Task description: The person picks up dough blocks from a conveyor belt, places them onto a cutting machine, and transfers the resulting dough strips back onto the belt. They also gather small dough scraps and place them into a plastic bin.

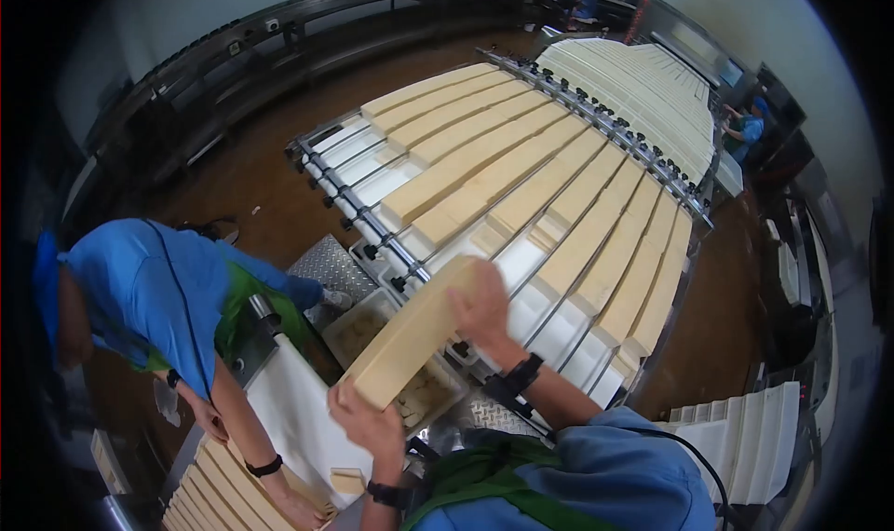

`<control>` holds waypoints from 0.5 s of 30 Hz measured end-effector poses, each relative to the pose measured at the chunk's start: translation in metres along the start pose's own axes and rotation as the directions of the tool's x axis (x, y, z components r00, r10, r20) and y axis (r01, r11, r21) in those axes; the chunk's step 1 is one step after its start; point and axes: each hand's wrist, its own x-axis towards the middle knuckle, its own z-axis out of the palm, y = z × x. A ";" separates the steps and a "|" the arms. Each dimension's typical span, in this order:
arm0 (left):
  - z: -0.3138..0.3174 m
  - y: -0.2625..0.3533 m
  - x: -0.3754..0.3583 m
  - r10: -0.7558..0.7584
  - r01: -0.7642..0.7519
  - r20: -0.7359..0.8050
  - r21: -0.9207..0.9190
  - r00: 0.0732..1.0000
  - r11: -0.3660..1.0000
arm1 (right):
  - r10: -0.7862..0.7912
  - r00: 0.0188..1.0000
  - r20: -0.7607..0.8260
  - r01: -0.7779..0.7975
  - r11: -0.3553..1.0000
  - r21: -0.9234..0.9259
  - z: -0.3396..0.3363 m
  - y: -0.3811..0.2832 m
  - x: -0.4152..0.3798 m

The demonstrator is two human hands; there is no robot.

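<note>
A long, pale yellow block (410, 331) is held up at a slant between my two hands, in front of the conveyor. My left hand (366, 419) grips its lower near end, fingers curled round the edge. At the upper far end my right hand (480, 306) is closed on it, slightly blurred. Beyond, similar pale yellow blocks (549, 172) lie in long rows on the white conveyor (452, 251), split by thin metal guide rods. Below the held block stands a bin (433, 396) with pale broken pieces inside.
At left, a co-worker in a blue shirt (154, 275) and green apron reaches over a row of pale blocks (219, 494) by a white work surface (307, 410). A metal rail (368, 219) edges the conveyor. Cream slatted trays (745, 442) stand at right.
</note>
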 end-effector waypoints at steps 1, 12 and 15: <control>0.009 0.026 0.007 0.009 -0.009 0.004 0.001 1.000 1.000 | 0.060 0.998 -0.005 -0.060 0.997 -0.055 -0.012 0.031 0.011; 0.073 0.156 0.057 0.226 -0.240 0.535 -0.045 0.814 0.970 | 0.451 0.799 0.397 -0.296 0.871 -0.392 -0.051 0.186 0.074; 0.078 0.159 0.067 0.230 -0.265 0.591 -0.029 0.773 0.964 | 0.532 0.714 0.454 -0.195 0.775 -0.601 -0.044 0.192 0.071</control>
